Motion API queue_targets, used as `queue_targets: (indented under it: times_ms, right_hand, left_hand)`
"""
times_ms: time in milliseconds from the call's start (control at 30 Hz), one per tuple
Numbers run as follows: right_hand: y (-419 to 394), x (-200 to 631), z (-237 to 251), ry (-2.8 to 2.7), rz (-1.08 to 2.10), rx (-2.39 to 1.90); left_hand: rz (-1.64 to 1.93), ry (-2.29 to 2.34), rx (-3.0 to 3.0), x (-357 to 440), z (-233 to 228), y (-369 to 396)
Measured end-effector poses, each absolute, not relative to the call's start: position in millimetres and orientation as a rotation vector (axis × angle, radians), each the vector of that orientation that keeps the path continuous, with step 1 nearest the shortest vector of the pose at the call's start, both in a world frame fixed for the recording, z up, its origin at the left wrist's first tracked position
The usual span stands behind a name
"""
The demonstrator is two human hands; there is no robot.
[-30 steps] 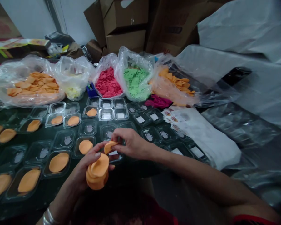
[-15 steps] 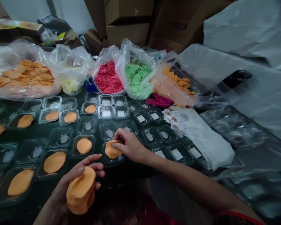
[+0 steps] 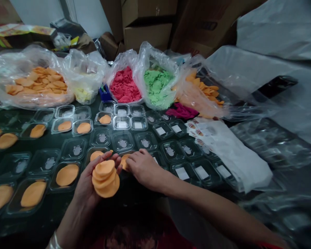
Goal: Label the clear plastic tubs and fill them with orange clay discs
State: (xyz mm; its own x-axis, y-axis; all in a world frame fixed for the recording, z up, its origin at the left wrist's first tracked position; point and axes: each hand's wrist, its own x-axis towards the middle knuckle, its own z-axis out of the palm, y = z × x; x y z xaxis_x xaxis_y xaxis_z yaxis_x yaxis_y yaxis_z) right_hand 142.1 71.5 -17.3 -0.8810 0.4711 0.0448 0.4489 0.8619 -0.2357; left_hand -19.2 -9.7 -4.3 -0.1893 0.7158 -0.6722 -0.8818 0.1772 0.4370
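Observation:
My left hand (image 3: 85, 185) holds a fanned stack of orange foam discs (image 3: 105, 177) upright near the front of the table. My right hand (image 3: 143, 166) lies just right of it, fingertips holding one orange disc (image 3: 124, 161) down in a clear plastic tray whose edges are hidden under the hand. Around both hands the dark table carries rows of small clear trays: some hold an orange disc (image 3: 66, 174), others (image 3: 123, 141) show only a white label.
Open plastic bags stand along the back: orange discs (image 3: 36, 84), yellow pieces (image 3: 83, 94), red (image 3: 124, 87), green (image 3: 158, 84), more orange (image 3: 206, 90). A magenta piece (image 3: 181, 111), printed sheets on a white bag (image 3: 230, 152), clear sheeting at right, and cardboard boxes (image 3: 147, 34) behind.
My right hand carried one orange disc from the stack down into the tray in front. My left hand dropped toward me, then rose again beside the right hand with the stack.

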Motion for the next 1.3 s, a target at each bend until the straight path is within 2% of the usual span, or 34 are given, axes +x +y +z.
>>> queue_targets:
  times_ms: [100, 233, 300, 400, 467, 567, 733, 1033, 1200, 1300]
  right_hand:
    - [68.5, 148.9, 4.5, -2.630, 0.553, -0.657]
    - [69.4, 155.6, 28.6, -2.524, 0.865, -0.408]
    - [75.4, 157.7, 28.8, -2.465, 1.141, -0.443]
    - [87.2, 166.9, 20.4, -2.100, 1.693, -0.586]
    - [91.4, 177.8, 15.6, -1.880, 1.883, -0.638]
    - [87.2, 197.2, 14.0, -1.919, 1.855, -0.648]
    - [64.7, 227.9, 12.7, -2.259, 1.534, -0.821]
    - [39.7, 250.0, 11.2, -2.097, 1.514, -0.911]
    - [62.3, 246.5, 0.1, -1.685, 1.615, -0.949]
    - [75.7, 241.2, -5.2, -1.814, 1.417, -1.037]
  left_hand:
    - [1.464, 0.928, -0.235, -7.2, -3.1, -3.2]
    - [1.260, 0.836, -0.208, 9.1, -3.0, 3.0]
    - [1.177, 0.809, -0.145, 15.6, -4.8, 2.6]
    - [1.103, 0.820, -0.023, 24.2, -10.3, -3.4]
    - [1.065, 0.830, 0.029, 30.9, -14.8, -7.7]
    - [0.984, 0.868, 0.026, 43.8, -20.6, -9.1]
    - [0.895, 0.886, 0.053, 63.6, -27.6, -6.2]
    - [0.811, 0.756, 0.217, 80.0, -24.8, -3.2]
    - [0.772, 0.789, 0.198, 69.0, -20.3, -6.2]
    - [0.803, 0.824, 0.195, 60.9, -19.5, -9.0]
